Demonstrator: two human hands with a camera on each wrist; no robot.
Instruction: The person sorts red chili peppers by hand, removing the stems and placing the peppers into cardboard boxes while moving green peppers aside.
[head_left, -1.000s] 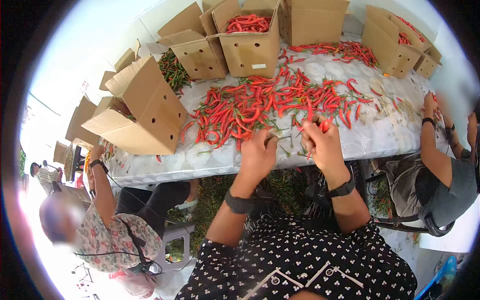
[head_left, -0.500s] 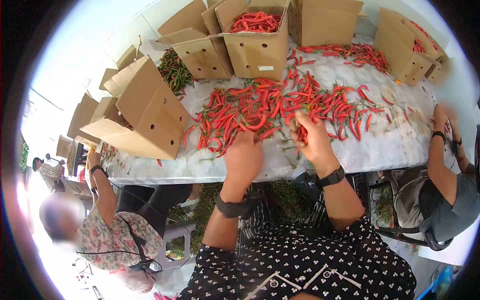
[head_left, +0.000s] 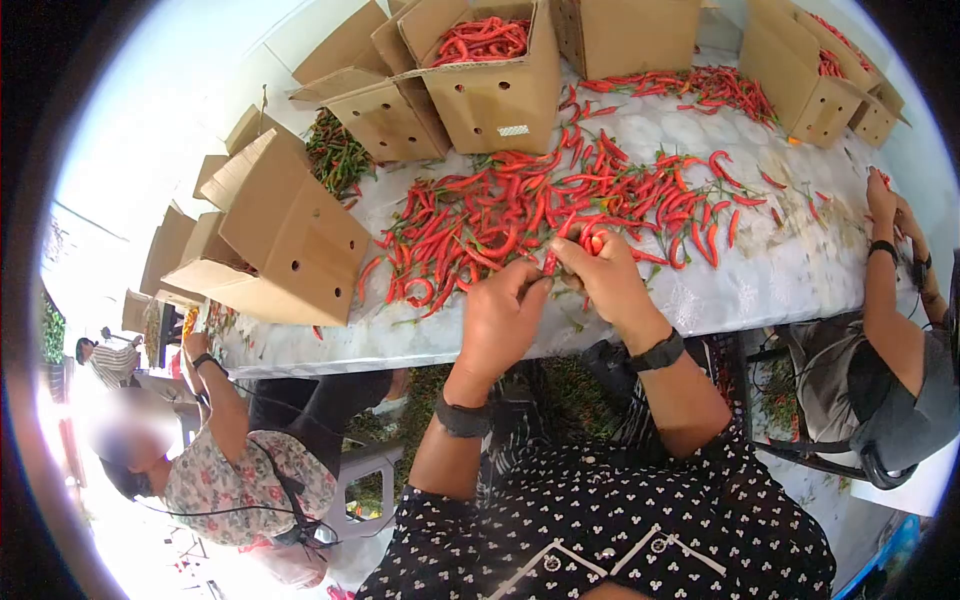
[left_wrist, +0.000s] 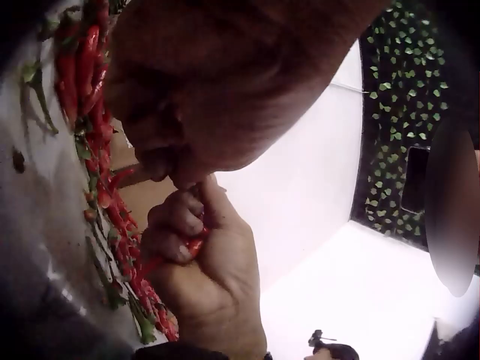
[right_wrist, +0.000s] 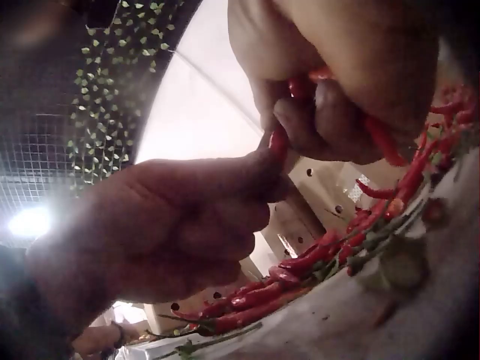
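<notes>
My right hand curls its fingers round several red chilies, whose ends show at the fist. Between its thumb and finger it pinches one red chili, pointing toward my left hand. The left fingertips pinch that chili's near end, where the two hands meet in the right wrist view; the stem is hidden by the fingers. Both hands are just in front of a loose pile of red chilies with green stems, spread on the covered table.
A cardboard box filled with red chilies stands behind the pile. Another box stands at the left, with green chilies heaped behind it. Loose green stems lie on the cover. Seated people work at both sides.
Apart half a second ago, my hands have come together at one chili. The left hand has drawn back from the pile's edge, and the right has shifted left, keeping its handful.
</notes>
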